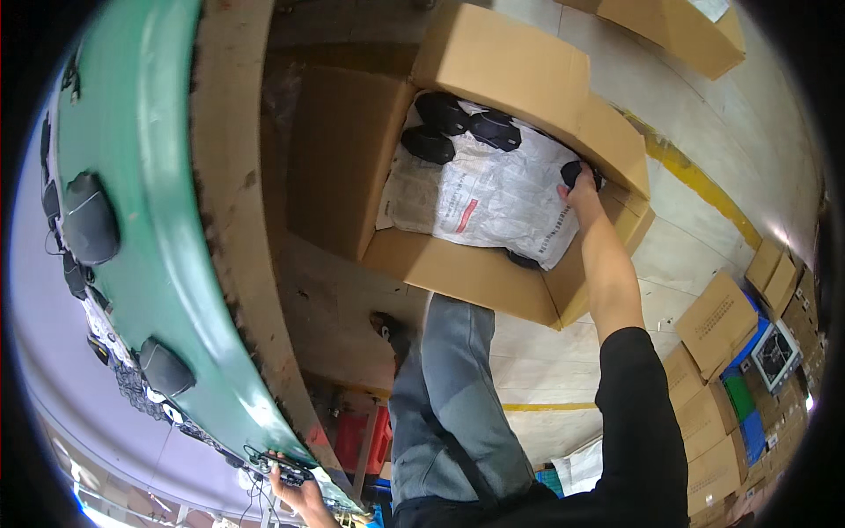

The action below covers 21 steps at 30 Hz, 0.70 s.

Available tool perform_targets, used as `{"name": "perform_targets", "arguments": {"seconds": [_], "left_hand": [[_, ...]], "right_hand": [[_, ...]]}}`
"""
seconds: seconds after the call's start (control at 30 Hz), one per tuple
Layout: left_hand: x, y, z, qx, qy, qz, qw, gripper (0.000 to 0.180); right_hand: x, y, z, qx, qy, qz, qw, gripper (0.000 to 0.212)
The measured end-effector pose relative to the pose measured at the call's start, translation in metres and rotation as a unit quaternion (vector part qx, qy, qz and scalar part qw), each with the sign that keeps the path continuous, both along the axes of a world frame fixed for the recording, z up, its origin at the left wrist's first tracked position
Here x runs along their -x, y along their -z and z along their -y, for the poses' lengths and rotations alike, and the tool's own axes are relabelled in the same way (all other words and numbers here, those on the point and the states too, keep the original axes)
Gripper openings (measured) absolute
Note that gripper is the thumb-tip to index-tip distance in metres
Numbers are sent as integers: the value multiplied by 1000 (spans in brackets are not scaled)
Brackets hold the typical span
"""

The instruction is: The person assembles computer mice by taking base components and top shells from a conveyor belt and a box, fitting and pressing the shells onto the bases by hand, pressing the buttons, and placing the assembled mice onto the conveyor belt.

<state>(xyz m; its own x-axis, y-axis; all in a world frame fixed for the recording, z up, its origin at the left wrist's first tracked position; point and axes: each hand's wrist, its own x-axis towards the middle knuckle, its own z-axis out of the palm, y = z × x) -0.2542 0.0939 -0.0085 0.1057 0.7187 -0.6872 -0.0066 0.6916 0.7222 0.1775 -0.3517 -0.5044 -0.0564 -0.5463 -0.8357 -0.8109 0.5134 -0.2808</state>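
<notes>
My right hand (578, 195) reaches down into an open cardboard box (458, 268) on the floor and grips a black computer mouse (574, 171) at the box's right wall. The box is lined with a white printed sheet (493, 198), on which three more black mice (458, 123) lie near the far side. My left hand (299, 495) is at the lower left, with its fingers curled over a black cabled mouse (286, 471) at the edge of a green conveyor belt (158, 220).
More black mice (88, 220) with cables ride on the belt, which has a worn wooden edge (233, 176). My grey trouser leg (453, 396) stands between belt and box. Stacked cardboard boxes (717, 321) fill the right side, with another carton (678, 31) at the top. A yellow line (695, 180) marks the floor.
</notes>
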Motion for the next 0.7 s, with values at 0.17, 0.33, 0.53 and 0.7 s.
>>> {"name": "perform_targets", "arguments": {"seconds": [0.17, 0.33, 0.53, 0.7], "left_hand": [[2, 9, -3, 12, 15, 0, 1000, 46], [-6, 7, 9, 11, -4, 9, 1000, 44], [9, -6, 26, 66, -25, 63, 996, 37], [18, -31, 26, 59, 21, 293, 954, 52]], "right_hand": [[12, 7, 33, -64, 53, 149, 985, 38], [92, -147, -26, -363, -32, 268, 892, 35], [123, -373, -103, -642, -147, 306, 688, 95], [138, -474, -202, -734, -277, 284, 551, 89]]}}
